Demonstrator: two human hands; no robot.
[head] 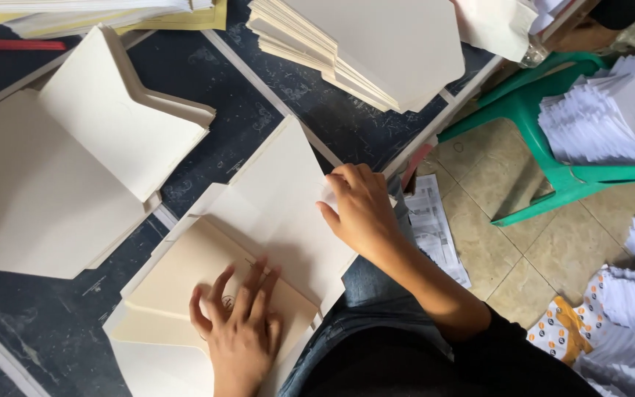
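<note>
- This looks like a small workshop for paper work, perhaps a print or envelope shop, with the work done low, on the dark blue marbled tile floor (207, 73) with pale joints.
- All around on this dark floor lie large cream paper envelopes with open flaps (104, 140), and at its far edge sits a thick stack of the same cream sheets (376, 44).
- To the right of the dark floor there is a lower beige tiled floor (508, 250).
- On that beige floor stands a green plastic stool (545, 140) that carries a pile of white paper sheets (611, 110).
- More white paper bundles (633, 301) lie beside the stool.
</note>
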